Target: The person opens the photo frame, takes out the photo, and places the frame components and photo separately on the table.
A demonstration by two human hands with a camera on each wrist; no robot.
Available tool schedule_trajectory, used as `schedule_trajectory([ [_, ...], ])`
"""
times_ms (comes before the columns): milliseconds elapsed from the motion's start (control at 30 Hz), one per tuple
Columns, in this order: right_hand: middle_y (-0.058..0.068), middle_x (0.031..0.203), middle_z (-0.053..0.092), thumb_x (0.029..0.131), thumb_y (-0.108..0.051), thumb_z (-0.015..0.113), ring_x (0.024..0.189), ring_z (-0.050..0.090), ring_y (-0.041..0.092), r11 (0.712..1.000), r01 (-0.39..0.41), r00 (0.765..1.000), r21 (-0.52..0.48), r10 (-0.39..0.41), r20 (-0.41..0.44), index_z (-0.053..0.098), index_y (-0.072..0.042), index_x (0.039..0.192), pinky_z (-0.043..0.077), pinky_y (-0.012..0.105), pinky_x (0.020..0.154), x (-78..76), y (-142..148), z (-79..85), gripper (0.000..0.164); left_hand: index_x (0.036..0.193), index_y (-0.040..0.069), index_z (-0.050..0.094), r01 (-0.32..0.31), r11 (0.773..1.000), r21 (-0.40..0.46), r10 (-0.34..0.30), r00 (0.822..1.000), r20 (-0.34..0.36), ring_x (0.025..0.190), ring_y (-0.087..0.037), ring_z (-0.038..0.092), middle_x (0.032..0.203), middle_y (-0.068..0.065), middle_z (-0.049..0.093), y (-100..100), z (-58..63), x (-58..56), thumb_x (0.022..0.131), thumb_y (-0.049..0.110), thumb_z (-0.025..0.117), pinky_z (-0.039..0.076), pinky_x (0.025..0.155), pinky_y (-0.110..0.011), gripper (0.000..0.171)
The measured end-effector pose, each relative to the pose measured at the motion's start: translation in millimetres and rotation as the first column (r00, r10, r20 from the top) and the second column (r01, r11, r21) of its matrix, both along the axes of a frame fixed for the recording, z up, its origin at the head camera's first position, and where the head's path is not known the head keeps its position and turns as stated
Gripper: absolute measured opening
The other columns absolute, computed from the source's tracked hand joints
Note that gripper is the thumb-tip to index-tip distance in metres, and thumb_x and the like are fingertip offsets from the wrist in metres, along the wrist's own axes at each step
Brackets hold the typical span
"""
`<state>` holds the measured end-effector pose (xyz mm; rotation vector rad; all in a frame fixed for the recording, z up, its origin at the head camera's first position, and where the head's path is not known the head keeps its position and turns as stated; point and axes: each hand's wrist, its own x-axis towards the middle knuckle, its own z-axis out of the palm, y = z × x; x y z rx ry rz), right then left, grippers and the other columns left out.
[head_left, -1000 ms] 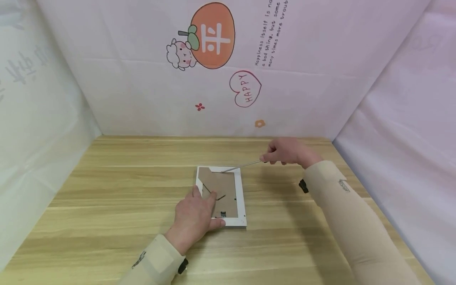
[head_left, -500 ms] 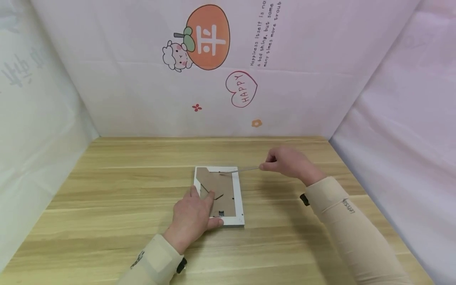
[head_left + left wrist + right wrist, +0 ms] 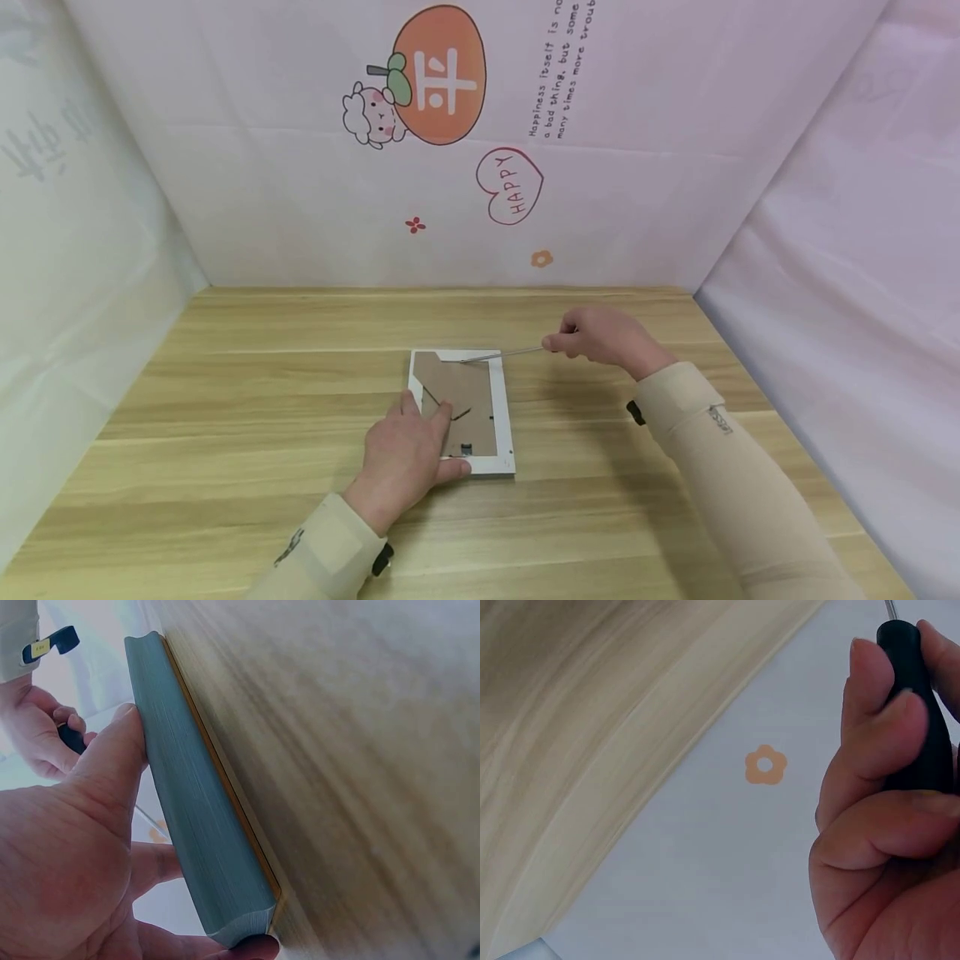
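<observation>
A white picture frame (image 3: 505,425) lies face down on the table, its brown backing board (image 3: 474,390) showing. My left hand (image 3: 403,457) holds the frame's near left corner. Its thumb lies along the near border, one finger rests on the backing, and another bends round the left edge, seen in the left wrist view beside the frame's side (image 3: 196,795). To the right, my right hand (image 3: 606,340) grips a screwdriver by its dark handle (image 3: 907,705). The thin metal shaft (image 3: 513,353) crosses the right border, and its tip meets the backing's far edge.
Wood-grain table (image 3: 247,400) surrounds the frame. White printed cloth (image 3: 315,200) rises behind the table, with more cloth at both sides. A small dark metal piece (image 3: 467,449) sits near the backing's near edge.
My right hand dipped, then rose slightly and shifted left. The screwdriver's tip moved down onto the backing and back to its far edge. My left hand keeps its place on the picture frame.
</observation>
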<state>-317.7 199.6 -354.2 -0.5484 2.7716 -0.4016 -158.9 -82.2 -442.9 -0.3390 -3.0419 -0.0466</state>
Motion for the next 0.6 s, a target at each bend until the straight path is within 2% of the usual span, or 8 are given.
schedule_trajectory([
  [100, 0.004, 0.096, 0.07, 0.088, -0.06, 0.059, 0.083, 0.061, 0.023, 1.0, 0.001, 0.998, -0.007, 0.0, 0.063, 0.069, -0.019, 0.095, 0.052, 0.038, 0.071, -8.6, -1, 3.9, 0.043, 0.139, 0.018, 0.055, -0.001, 1.0, -0.004, 0.001, 1.0, 0.003, 0.087, -0.035, 0.062, 0.124, -0.039, 0.053, 0, 0.9, -0.2, 0.069, 0.08, 0.059, 0.046, 0.044, -0.038, 0.093],
  [167, 0.004, 0.096, 0.07, 0.088, -0.059, 0.06, 0.078, 0.059, 0.024, 1.0, -0.003, 0.995, -0.008, 0.004, 0.1, 0.069, -0.019, 0.095, 0.051, 0.038, 0.071, -15.7, -2, 6.1, 0.041, 0.139, 0.018, 0.055, 0.0, 1.0, -0.011, 0.0, 1.0, 0.002, 0.086, -0.035, 0.062, 0.124, -0.039, 0.053, -1, 0.8, -0.5, 0.07, 0.08, 0.059, 0.045, 0.044, -0.038, 0.093],
  [400, 0.001, 0.09, 0.07, 0.088, -0.056, 0.062, 0.073, 0.053, 0.021, 0.999, -0.028, 0.988, 0.032, 0.022, 0.154, 0.069, -0.015, 0.092, 0.046, 0.037, 0.07, -35.3, -8, 19.0, 0.043, 0.136, 0.018, 0.057, 0.011, 1.0, -0.012, -0.011, 0.999, -0.033, 0.079, -0.031, 0.059, 0.116, -0.035, 0.056, -1, 0.0, -0.1, 0.069, 0.08, 0.061, 0.042, 0.042, -0.036, 0.092],
  [600, 0.002, 0.09, 0.071, 0.085, -0.058, 0.064, 0.06, 0.038, 0.015, 0.998, 0.001, 0.979, 0.062, -0.013, 0.202, 0.069, -0.013, 0.09, 0.036, 0.035, 0.065, -45.7, -15, 25.7, 0.046, 0.136, 0.018, 0.058, 0.006, 1.0, -0.011, -0.006, 0.999, -0.035, 0.078, -0.032, 0.06, 0.12, -0.038, 0.056, -1, 0.2, -0.6, 0.069, 0.079, 0.061, 0.045, 0.044, -0.037, 0.091],
])
